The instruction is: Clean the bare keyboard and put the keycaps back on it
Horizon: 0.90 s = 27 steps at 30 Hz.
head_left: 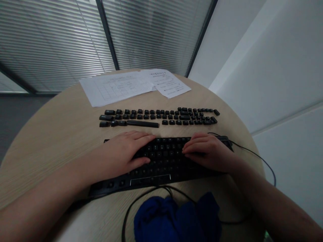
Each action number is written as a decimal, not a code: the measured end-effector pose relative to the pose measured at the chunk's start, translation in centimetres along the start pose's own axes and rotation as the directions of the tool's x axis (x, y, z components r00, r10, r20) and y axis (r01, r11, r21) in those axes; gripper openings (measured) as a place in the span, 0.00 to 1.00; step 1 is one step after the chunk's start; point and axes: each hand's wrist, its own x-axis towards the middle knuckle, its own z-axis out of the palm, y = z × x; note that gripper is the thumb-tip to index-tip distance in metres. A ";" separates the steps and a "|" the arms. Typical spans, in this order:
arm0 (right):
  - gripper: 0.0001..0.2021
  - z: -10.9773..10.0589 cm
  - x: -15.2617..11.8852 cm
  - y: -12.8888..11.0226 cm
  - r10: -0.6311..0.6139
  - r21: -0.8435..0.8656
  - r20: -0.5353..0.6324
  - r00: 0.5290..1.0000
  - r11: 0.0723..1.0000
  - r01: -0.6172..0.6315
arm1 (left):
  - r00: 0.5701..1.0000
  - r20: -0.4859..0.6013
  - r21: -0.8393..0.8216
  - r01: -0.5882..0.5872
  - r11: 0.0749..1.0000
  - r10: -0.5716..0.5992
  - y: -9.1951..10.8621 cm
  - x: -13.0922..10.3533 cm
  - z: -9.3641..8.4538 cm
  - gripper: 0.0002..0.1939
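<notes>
A black keyboard (161, 164) lies on the round table, with bare key sockets showing along its front row. My left hand (128, 148) rests over its left half, thumb spread away from the outstretched fingers, holding nothing. Over the right half, the fingertips and thumb of my right hand (207, 148) are drawn together at the keys; whatever they hold is hidden. Beyond the keyboard, loose black keycaps (152, 116) are laid out in rows. Among them is a long space bar keycap (142, 124).
A bunched blue cloth (176, 218) lies in front of the keyboard, beside a looping black cable (128, 210). Printed paper sheets (121, 87) lie at the far side of the wooden table (50, 134). A white wall (277, 84) stands at the right, window blinds (58, 40) behind.
</notes>
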 end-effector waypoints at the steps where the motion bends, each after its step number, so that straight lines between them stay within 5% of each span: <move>1: 0.07 0.0 0.1 -0.1 -0.021 -0.001 -0.004 1.000 1.000 0.021 | 1.000 0.007 -0.003 0.002 1.000 -0.002 0.0 0.0 0.0 0.31; 27: 0.06 -0.2 -0.3 -0.6 -0.104 -0.179 -0.047 0.993 0.979 0.094 | 0.999 0.048 -0.006 0.027 1.000 -0.026 0.2 0.0 -0.2 0.32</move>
